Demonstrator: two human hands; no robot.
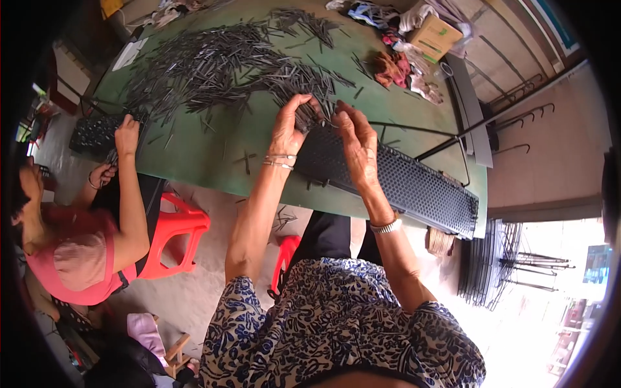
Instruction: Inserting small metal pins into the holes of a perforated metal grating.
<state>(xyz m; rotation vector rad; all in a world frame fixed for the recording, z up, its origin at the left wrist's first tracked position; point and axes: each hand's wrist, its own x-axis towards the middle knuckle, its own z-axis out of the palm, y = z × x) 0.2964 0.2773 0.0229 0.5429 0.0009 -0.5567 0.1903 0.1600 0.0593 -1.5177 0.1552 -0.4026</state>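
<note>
My left hand is wrapped round a bundle of thin dark strips, held above the near end of the strip pile. Beside it my right hand has its thumb and fingers drawn together, the tips close to the bundle. Whatever lies between those fingertips is too small to make out. Beneath both hands, a long black perforated rack full of small holes slants along the table's front edge. My hands hide part of its left end. A large loose pile of dark strips covers the far middle of the green table.
At left a co-worker in a pink top handles strips by another dark rack. Black metal rods cross the table's right side. Rags and a cardboard box sit far right. A red stool stands below.
</note>
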